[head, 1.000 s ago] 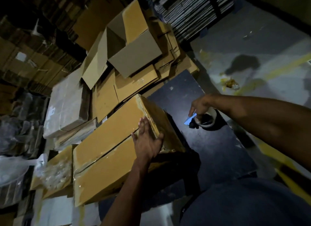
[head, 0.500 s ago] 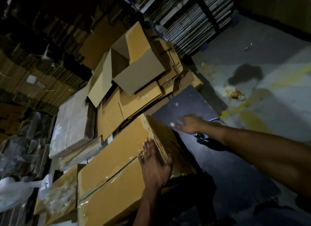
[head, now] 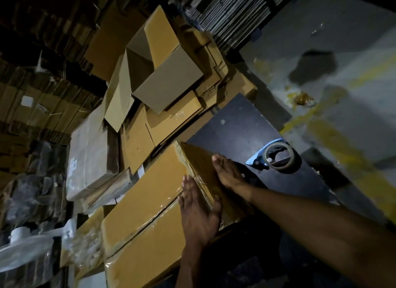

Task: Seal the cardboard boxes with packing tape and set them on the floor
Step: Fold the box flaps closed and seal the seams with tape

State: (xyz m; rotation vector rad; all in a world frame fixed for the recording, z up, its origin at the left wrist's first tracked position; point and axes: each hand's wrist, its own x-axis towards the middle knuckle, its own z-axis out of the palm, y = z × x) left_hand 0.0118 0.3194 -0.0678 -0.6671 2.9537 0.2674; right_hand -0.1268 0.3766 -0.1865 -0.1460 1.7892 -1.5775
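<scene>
Here, in the head view, the box (head: 150, 204) lies on a dark table (head: 240, 127), its top seam running lengthwise under glossy tape. The left hand (head: 197, 210) lies flat on the top near the right end, fingers straight and together, gripping nothing. The right hand (head: 228, 174) presses flat against the end face of the box, fingers likewise straight, holding nothing. Both palms sit where the tape wraps over the edge, so this looks like smoothing the strip down. The tape dispenser (head: 274, 157) rests on the table well to the right of the box, apart from both hands.

As for progress, the top seam of this box appears sealed, and the tool is set aside; what seems left is lifting the box off the table and putting it on the floor (head: 342, 62). I cannot tell whether the underside or the far end is taped. No sealed box shows on the visible floor.

The table is dark and matt, with small pale specks. Behind the box, flat cartons (head: 171, 116) are piled loosely, and one open carton (head: 158, 58) sits tilted on top. Left of them lies a wrapped bundle (head: 90, 155) in clear film. The floor is grey concrete with yellow painted lines and a dark stain (head: 312, 67). The room is dim, with stacked cardboard along the back.
</scene>
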